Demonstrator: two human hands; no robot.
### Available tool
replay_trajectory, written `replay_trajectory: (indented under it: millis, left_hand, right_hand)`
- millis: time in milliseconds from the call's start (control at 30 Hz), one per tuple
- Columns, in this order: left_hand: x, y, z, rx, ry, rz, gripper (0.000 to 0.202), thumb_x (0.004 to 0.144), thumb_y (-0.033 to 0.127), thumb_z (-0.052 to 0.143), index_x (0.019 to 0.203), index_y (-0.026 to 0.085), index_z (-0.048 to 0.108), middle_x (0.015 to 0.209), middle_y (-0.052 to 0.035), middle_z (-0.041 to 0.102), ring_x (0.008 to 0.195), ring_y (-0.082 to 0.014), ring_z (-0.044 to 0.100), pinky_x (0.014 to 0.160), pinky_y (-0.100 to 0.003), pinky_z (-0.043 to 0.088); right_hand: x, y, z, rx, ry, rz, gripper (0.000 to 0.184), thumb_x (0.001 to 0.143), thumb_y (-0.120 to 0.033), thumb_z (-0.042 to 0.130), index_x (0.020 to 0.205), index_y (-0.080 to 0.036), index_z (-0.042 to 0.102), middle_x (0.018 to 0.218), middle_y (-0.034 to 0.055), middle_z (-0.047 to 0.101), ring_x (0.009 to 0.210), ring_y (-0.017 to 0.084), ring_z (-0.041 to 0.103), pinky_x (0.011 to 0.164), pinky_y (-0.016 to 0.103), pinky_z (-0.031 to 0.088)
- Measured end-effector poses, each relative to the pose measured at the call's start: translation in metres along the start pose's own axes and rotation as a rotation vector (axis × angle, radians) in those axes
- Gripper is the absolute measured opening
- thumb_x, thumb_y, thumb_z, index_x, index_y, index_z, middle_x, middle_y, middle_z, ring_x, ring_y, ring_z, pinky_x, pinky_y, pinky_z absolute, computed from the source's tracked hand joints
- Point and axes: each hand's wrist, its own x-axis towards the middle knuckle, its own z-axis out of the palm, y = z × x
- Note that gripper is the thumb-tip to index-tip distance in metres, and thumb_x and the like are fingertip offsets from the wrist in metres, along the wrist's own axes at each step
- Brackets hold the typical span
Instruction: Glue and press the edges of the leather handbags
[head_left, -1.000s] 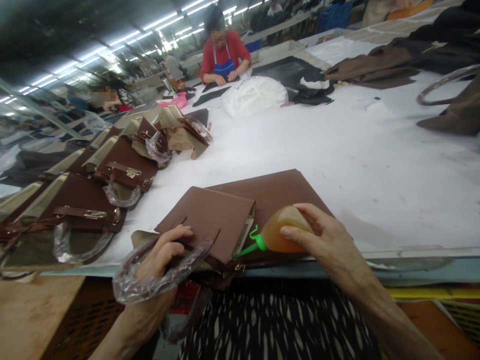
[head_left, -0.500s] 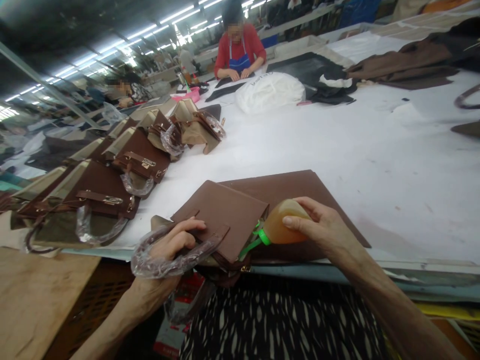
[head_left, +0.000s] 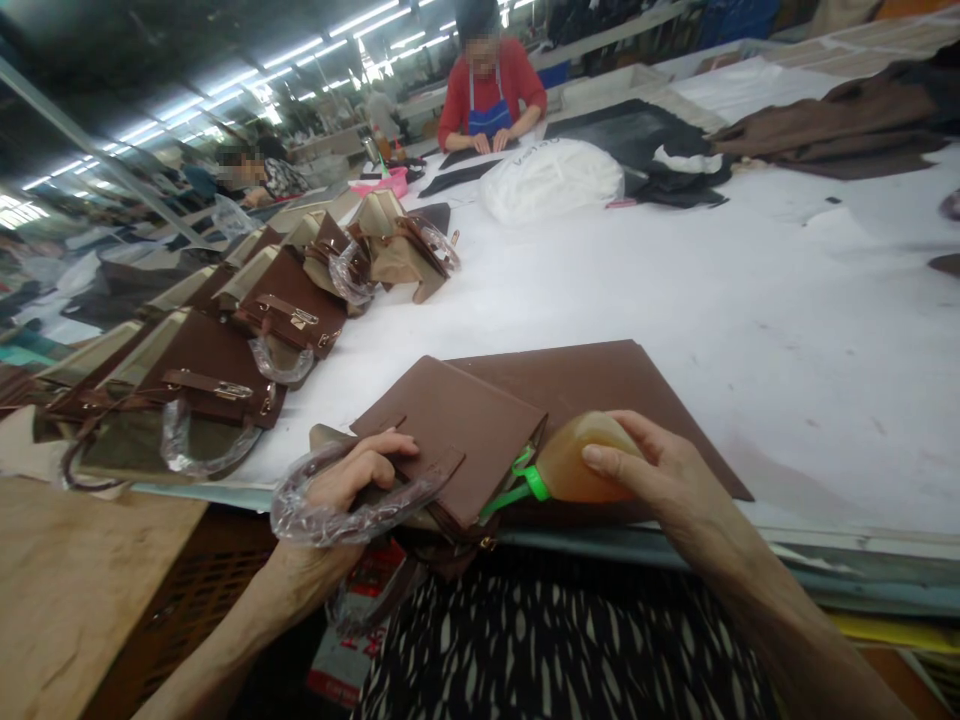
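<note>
A brown handbag [head_left: 450,425] lies at the table's near edge, its handle [head_left: 330,525] wrapped in clear plastic. My left hand [head_left: 360,475] reaches through this handle and holds the bag, fingers bent over the brown panel and thumb hidden. In my right hand [head_left: 652,465] is a squeeze bottle [head_left: 581,460] of amber liquid, tilted nearly level. Its green nozzle [head_left: 517,492] points left into the gap at the bag's side edge; the very tip is hidden there. Beneath bag and bottle is a large flat brown sheet [head_left: 600,380].
Several brown and olive handbags [head_left: 210,350] stand in rows on the left. Across the white table [head_left: 675,300], a co-worker in red [head_left: 495,95] handles dark pieces. A white plastic bag [head_left: 555,180] and dark material [head_left: 832,120] lie farther back. A wooden board [head_left: 90,580] is at lower left.
The whole view has shifted slightly, so things sit a little farther right. The bottle lies a bit flatter, its nozzle still at the bag's edge. My left hand keeps its place on the bag.
</note>
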Motion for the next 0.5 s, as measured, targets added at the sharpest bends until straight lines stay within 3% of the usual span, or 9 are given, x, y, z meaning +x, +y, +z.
replay_trajectory:
  millis: [167,300,400,500]
  left_hand:
    - [0.003,-0.002,0.001,0.008,-0.017,-0.011,0.011,0.077,0.015,0.048,0.068,0.020,0.044,0.102,-0.0055,0.062,0.106,-0.0186,0.052,0.099,-0.037,0.035]
    - [0.010,0.002,0.000,0.002,-0.012,-0.041,0.010,0.073,0.016,0.048,0.065,0.020,0.045,0.096,-0.0045,0.065,0.102,-0.0195,0.055,0.094,-0.035,0.040]
    - [0.021,0.013,-0.009,-0.059,-0.010,-0.087,0.008,0.070,0.018,0.050,0.062,0.019,0.047,0.093,-0.0039,0.065,0.097,-0.0212,0.057,0.087,-0.033,0.045]
    - [0.038,0.027,-0.028,-0.176,-0.052,-0.173,0.008,0.074,0.022,0.049,0.069,0.018,0.055,0.098,-0.0048,0.065,0.093,-0.0213,0.059,0.079,-0.030,0.049]
  right_hand:
    - [-0.020,0.028,-0.020,0.465,0.156,0.205,0.034,0.070,-0.041,0.064,0.095,-0.020,0.060,0.092,0.0053,0.066,0.078,0.023,0.061,0.050,0.027,0.052]
    - [-0.033,0.041,-0.024,0.841,0.151,0.379,0.028,0.068,-0.035,0.068,0.091,-0.022,0.061,0.080,0.0050,0.068,0.062,0.019,0.064,0.044,0.024,0.053]
    - [-0.039,0.028,-0.024,1.070,0.062,0.386,0.023,0.074,-0.031,0.061,0.094,-0.020,0.060,0.084,0.0062,0.067,0.060,0.014,0.063,0.049,0.023,0.054]
    - [-0.040,-0.003,-0.044,1.143,0.028,0.274,0.019,0.076,-0.018,0.052,0.094,-0.019,0.060,0.084,0.0058,0.063,0.058,0.009,0.059,0.050,0.019,0.053]
